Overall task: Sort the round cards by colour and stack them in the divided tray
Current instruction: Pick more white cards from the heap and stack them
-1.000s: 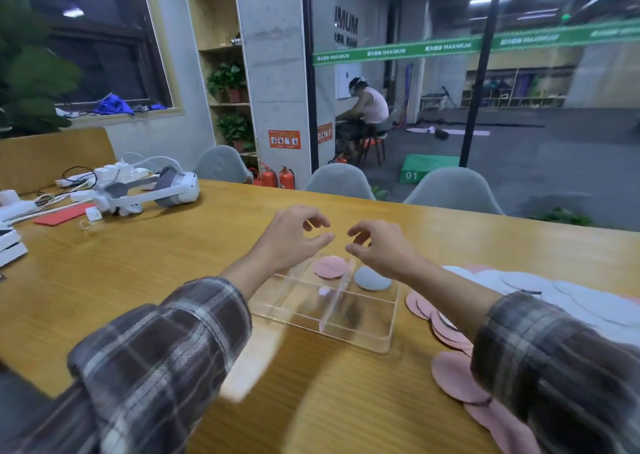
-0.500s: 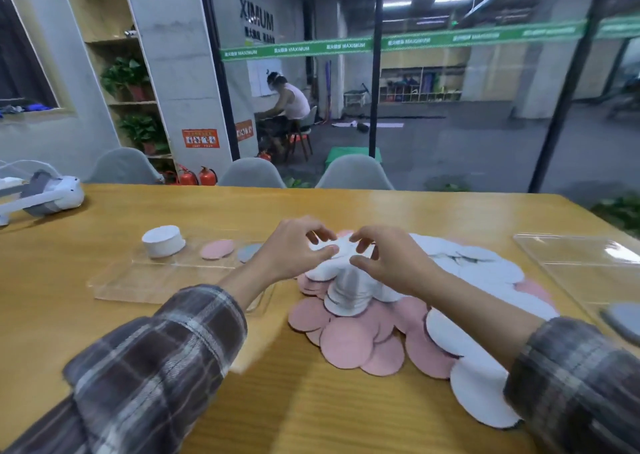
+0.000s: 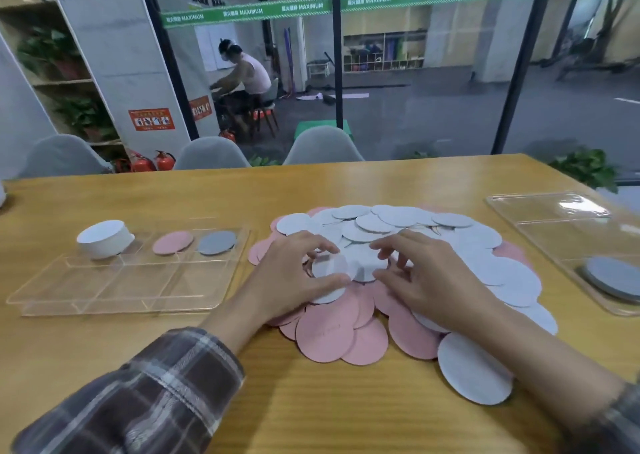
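Sleeves [image 3: 138,394] of plaid cloth enter at 7 and 5 o'clock over a wooden table [image 3: 311,415]. A loose heap of round cards [image 3: 460,252] occupies the table centre: pink cards [image 3: 325,336] fan out along its near edge at 6 o'clock, one white card [image 3: 474,370] lies outermost at 5 o'clock, and white ones cover the middle and far part. Left hand [image 3: 287,280] and right hand [image 3: 429,291] meet over the heap's near half around a small bunch of white cards [image 3: 360,266]; the left thumb and curled fingers pinch it from 9 o'clock, the right thumb and curled fingers from 3 o'clock. Whether the bunch is lifted clear of the heap cannot be told. The divided tray [image 3: 114,291], of clear plastic, lies just beside the heap at 9 o'clock; its far row holds, from 9 towards 3 o'clock, a tall stack of white cards [image 3: 104,239], a single pink card [image 3: 172,242] and a single grey card [image 3: 216,242], each in its own compartment. A second clear tray [image 3: 554,218] at 3 o'clock carries a low stack of grey cards [image 3: 613,277] at its near end. Grey chairs [image 3: 322,145] line the far table edge at 12 o'clock, red fire extinguishers [image 3: 156,161] stand at 10 o'clock, and a seated person [image 3: 246,76] is visible behind glass at 11 o'clock
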{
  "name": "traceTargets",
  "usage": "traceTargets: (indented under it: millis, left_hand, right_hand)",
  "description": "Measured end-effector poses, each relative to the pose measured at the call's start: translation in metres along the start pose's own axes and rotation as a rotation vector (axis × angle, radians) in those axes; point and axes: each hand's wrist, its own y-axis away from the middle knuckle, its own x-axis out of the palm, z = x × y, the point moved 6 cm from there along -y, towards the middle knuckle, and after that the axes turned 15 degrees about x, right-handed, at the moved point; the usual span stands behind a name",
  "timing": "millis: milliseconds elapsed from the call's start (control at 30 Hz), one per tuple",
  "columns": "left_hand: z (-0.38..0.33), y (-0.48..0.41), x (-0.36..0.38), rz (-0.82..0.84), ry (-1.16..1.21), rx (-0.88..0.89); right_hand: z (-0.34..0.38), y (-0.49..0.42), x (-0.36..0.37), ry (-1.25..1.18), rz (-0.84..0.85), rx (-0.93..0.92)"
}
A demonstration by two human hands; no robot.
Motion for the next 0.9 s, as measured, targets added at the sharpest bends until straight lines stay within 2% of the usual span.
traceTargets:
  millis: [167, 500, 633, 700, 767, 833, 900]
  left_hand:
    - [-0.009, 0.001, 0.003, -0.066, 0.152, 0.047]
    - [-0.013, 0.000, 0.010, -0.148, 0.420, -0.048]
    - [-0.024, -0.002, 0.011, -0.157, 0.478, 0.009]
    - [-0.028, -0.002, 0.009, -0.162, 0.436, 0.047]
    - [-0.022, -0.001, 0.001, -0.172, 0.242, 0.076]
    - [-0.008, 0.000, -0.004, -0.111, 0.038, 0.031]
    - [0.008, 0.002, -0.004, -0.014, -0.056, -0.060]
  right_hand:
    - [0.003, 0.003, 0.004, -0.041, 0.007, 0.000]
    - [-0.002, 0.001, 0.008, -0.079, 0.006, 0.052]
    - [0.000, 0.001, 0.007, -0.128, 0.021, 0.068]
    - [-0.002, 0.000, 0.005, -0.162, 0.010, 0.070]
    - [-0.005, -0.001, 0.002, -0.176, -0.019, 0.080]
    - [-0.007, -0.001, -0.003, -0.182, -0.046, 0.099]
    - [-0.008, 0.000, -0.006, -0.195, -0.065, 0.108]
